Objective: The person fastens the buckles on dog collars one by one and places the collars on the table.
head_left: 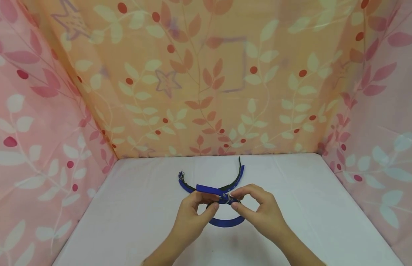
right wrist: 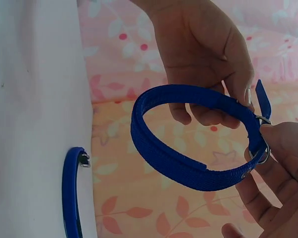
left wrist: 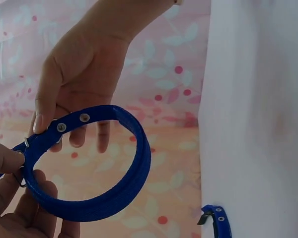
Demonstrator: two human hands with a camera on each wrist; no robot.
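A blue pet collar (head_left: pixel 226 223), bent into a loop, is held between both hands above the table. My left hand (head_left: pixel 192 213) pinches it beside the metal buckle (right wrist: pixel 262 153), its thumb pressing the band in the right wrist view. Opposite, my right hand (head_left: pixel 264 210) grips the band near the buckle between thumb and fingers. Metal eyelets (left wrist: pixel 84 117) line part of the band. The strap's free end (head_left: pixel 209 189) sticks out to the left past the buckle, over the left fingers. Fingers partly hide the buckle.
A second blue collar (head_left: pixel 185 185) lies curved on the white table (head_left: pixel 142 207) behind the hands, with dark lining and metal fittings at its left end. Leaf-patterned cloth walls (head_left: pixel 199 92) enclose the table at the back and both sides.
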